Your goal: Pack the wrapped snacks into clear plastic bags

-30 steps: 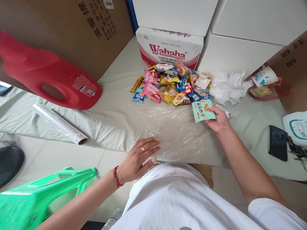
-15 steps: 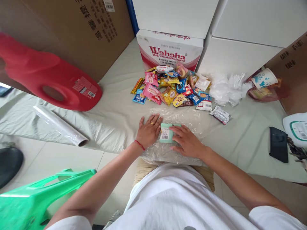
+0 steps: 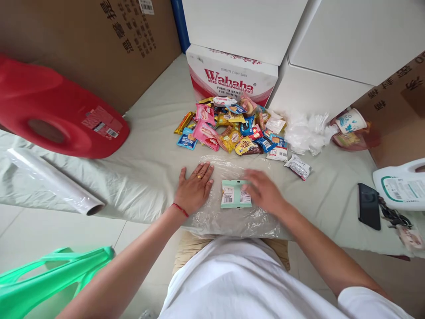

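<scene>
Far out past your left hand: a red jug lies on its side, and nearer you a roll of cling film sits at the edge of the pale cloth. Below it, off the surface, a green plastic stool.

Your left hand lies flat, fingers spread, palm down on the left edge of the clear film sheet. It grips nothing; it only pins the sheet.

Just right of that hand, apart from it, the mint green snack packet lies barcode side up on the sheet, about midway between your hands.

Your right hand is blurred. It is open, fingers loosely extended, holding nothing, at the packet's right edge; touching or just clear, cannot tell.

Beyond both hands: the heap of mixed snack packets, then a Wahaha carton. Right of your right hand: a silver sachet, crumpled plastic bags, a paper cup, a black phone, a white jug.

Risks, as judged: the sheet is wrinkled and its near edge hangs over the front of the surface, so lifting your left palm could let it slide or bunch under the packet. Film clings to itself; a folded corner may stick shut. A sweep of the right hand could nudge the packet off centre.
</scene>
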Tool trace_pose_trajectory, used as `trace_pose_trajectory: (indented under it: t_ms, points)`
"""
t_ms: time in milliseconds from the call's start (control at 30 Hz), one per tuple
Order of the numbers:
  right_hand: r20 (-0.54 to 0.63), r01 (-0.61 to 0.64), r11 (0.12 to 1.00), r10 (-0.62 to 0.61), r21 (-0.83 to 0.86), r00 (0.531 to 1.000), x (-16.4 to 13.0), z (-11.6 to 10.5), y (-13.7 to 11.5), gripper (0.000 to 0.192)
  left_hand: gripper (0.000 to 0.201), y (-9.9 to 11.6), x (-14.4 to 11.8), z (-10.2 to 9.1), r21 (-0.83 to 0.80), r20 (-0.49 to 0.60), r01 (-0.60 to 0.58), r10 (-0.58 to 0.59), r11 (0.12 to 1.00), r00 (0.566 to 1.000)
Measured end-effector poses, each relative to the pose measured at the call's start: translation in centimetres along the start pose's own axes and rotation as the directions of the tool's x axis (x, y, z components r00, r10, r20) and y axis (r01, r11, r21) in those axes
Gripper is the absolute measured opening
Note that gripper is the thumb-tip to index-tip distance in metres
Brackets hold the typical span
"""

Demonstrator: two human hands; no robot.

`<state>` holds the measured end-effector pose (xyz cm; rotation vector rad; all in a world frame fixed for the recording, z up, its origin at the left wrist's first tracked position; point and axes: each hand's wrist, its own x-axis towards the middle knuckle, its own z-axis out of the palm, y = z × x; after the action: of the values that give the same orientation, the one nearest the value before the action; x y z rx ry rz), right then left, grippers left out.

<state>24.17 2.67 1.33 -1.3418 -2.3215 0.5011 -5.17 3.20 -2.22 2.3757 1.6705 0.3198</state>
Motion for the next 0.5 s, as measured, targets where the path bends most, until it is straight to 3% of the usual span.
trace_pose_trajectory:
  t_ms: [67,133,267,367,433,500]
  points:
    - [-0.205,-0.156,0.988,0.15,-0.014,0.967,2.8,-2.6,2.5,0.034,0.058,-0.1,-0.1,0.2,-0.006,0.001,-0.002,0.002,1.0,1.0]
    - [-0.266,-0.292,0.955,0.27,-0.046,0.926,6.3,-4.5,5.1,0.034,0.058,-0.1,-0.1,0.2,-0.006,0.001,-0.008,0.008,1.0,1.0]
    - [-0.1,-0.513,0.857,0.507,-0.051,0.856,11.3,-5.7,8.7,0.046,0.057,-0.1,0.0,0.1,0.001,-0.004,-0.012,0.012,1.0,1.0]
    - [-0.148,-0.475,0.872,0.458,-0.117,0.877,10.5,-6.2,8.6,0.038,0.056,-0.1,0.0,-0.1,-0.005,-0.011,-0.011,0.011,1.0,1.0]
    - [-0.245,-0.397,0.901,0.35,-0.178,0.904,8.0,-6.9,7.1,0.039,0.056,0.0,-0.1,-0.1,-0.011,-0.011,-0.01,0.01,1.0,1.0]
    - [-0.267,-0.309,0.934,0.256,-0.179,0.929,4.9,-7.6,4.6,0.045,0.057,0.0,-0.1,-0.2,-0.014,-0.007,-0.01,0.01,1.0,1.0]
